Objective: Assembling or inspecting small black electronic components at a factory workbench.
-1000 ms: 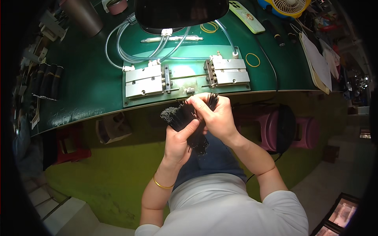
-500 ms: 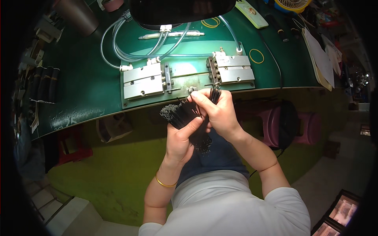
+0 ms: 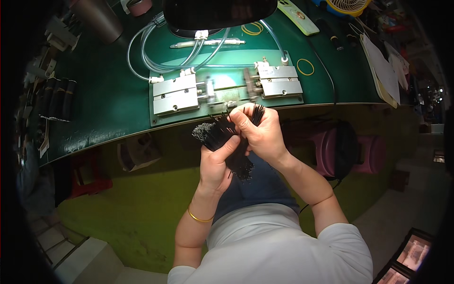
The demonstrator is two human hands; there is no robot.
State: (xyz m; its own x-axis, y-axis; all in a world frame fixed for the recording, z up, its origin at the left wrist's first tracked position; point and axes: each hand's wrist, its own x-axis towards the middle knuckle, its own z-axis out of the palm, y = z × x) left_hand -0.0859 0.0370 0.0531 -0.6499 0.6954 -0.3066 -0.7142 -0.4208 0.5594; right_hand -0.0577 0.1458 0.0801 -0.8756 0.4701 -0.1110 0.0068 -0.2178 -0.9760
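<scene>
My left hand (image 3: 216, 163) is closed around a thick bundle of thin black wires (image 3: 215, 137), their pale-tipped ends fanning out at upper left and more ends poking out below. My right hand (image 3: 263, 130) pinches a smaller cluster of black wires (image 3: 258, 112), thumb and fingers pressed together right beside the left hand. A few strands stand up loose between the two hands. Just beyond them, at the table's edge, a fixture has a left metal cylinder block (image 3: 176, 94) and a right metal cylinder block (image 3: 281, 81), with blurred dark jaws facing each other.
Clear air tubes (image 3: 142, 52) loop over the green table (image 3: 109, 94). A pen (image 3: 208, 43), rubber bands (image 3: 305, 66) and a phone (image 3: 299, 18) lie farther back. A dark lamp head (image 3: 217, 14) overhangs the far middle. Pink stools (image 3: 326, 149) stand under the table at right.
The fixture's jaws have slid inward toward each other and look blurred. More strands stand apart between my hands, which have barely moved. The view has shifted slightly.
</scene>
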